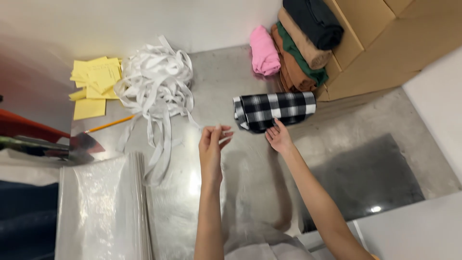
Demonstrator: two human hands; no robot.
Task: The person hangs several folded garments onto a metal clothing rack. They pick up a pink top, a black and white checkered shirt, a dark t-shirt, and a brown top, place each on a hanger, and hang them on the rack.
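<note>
Your left hand [211, 144] is raised above the middle of the bench [250, 183], fingers upward, and its grip is pinched together on the end of a thin white strip [195, 121]. This strip is flat and soft like a ribbon, and it runs back to a loose, tangled pile of white strips [156, 82] near the far edge of the bench. Your right hand [279, 138] lies flat with the palm up and the fingers apart, just touching the near edge of a rolled checked cloth [275, 110]; its grip is not closed on anything. The cloth is black and white, woven, and rolled into a short cylinder that lies across the bench, right of the middle.

Behind it, folded cloths in pink [264, 50], brown, green, beige and dark grey [313, 21] lean against cardboard boxes [380, 48] at the far right corner. Yellow paper notes [96, 79] and an orange pencil [109, 124] lie at the far left. A stack of clear plastic bags [101, 207], shiny and smooth, rests at the near left edge. The bench is of dull grey metal with light reflections, and a white wall [120, 24] stands behind it.
</note>
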